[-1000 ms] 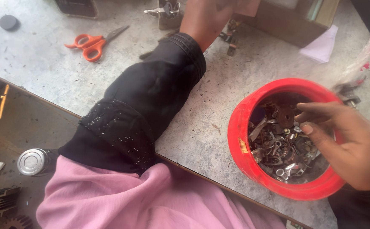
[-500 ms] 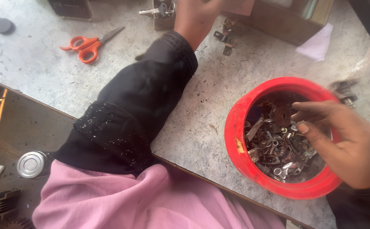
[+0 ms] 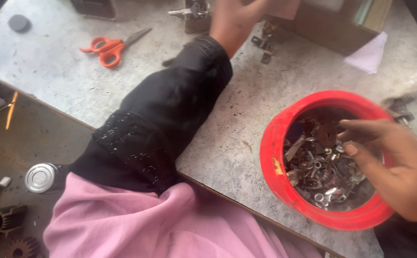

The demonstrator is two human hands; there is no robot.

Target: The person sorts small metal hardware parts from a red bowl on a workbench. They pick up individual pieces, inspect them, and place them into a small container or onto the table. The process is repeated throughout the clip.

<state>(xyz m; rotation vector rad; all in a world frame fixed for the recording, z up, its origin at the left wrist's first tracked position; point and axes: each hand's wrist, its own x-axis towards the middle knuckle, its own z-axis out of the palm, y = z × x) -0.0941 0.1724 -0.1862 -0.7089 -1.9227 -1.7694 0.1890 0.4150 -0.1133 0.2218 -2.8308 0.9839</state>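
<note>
Head view: you are still digging your right hand (image 3: 399, 167), fingers loosely curled and grasping nothing definite, in the red bowl (image 3: 277, 167) of metal parts (image 3: 323, 174) at the table's near edge, while your left hand (image 3: 234, 21), grip unclear, has stayed at the far edge.

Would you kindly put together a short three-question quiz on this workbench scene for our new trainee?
1. True or false: the right hand reaches into the red bowl of small metal parts.
2. Which lies nearest the orange-handled scissors? A) the red bowl B) the dark round disc C) the white paper
3. Fill in: the left hand is stretched towards the far edge of the table, its arm in a ____ sleeve.

Key: 1 true; 2 B; 3 black.
</note>
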